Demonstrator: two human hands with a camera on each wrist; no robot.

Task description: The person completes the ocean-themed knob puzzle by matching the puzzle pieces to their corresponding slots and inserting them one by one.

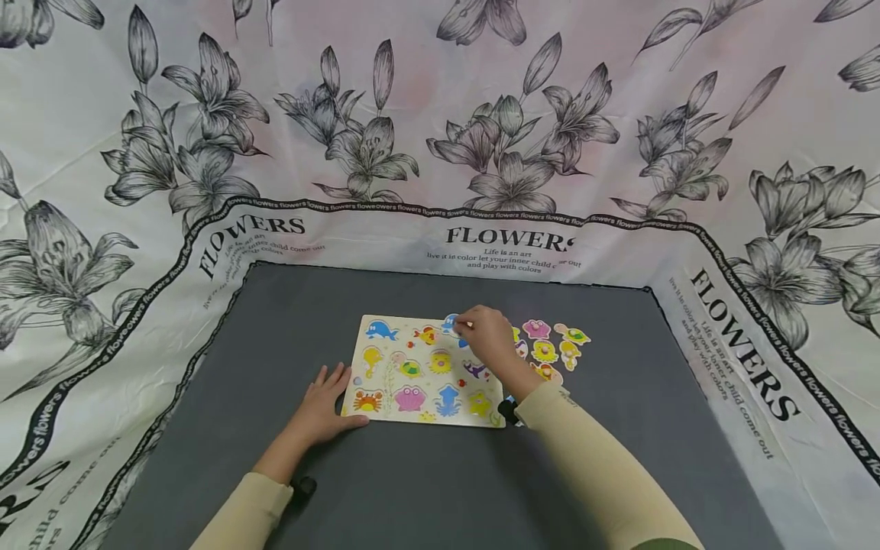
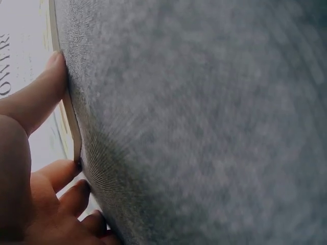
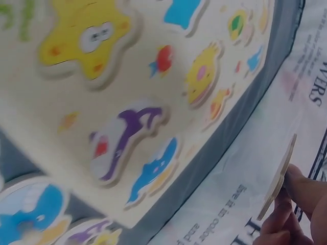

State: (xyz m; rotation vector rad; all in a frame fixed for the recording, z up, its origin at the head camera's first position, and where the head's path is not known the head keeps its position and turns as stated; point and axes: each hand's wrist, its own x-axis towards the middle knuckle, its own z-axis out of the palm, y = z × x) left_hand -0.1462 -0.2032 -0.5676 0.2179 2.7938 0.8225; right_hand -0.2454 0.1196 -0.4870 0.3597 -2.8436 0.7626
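A cream sea-animal puzzle board lies on the grey table, with a crab, a squid and several other figures on it. My left hand rests at the board's lower left corner, fingers spread along the left side and thumb along the near edge. Above the board's far right part, my right hand pinches a thin blue and white puzzle piece. In the right wrist view this piece shows edge-on between thumb and fingers, raised off the board. Its full picture is partly hidden by the fingers.
Loose puzzle pieces lie just right of the board, some partly hidden by the right forearm. Grey cloth covers the tabletop. Flower-printed fabric rises around the back and sides.
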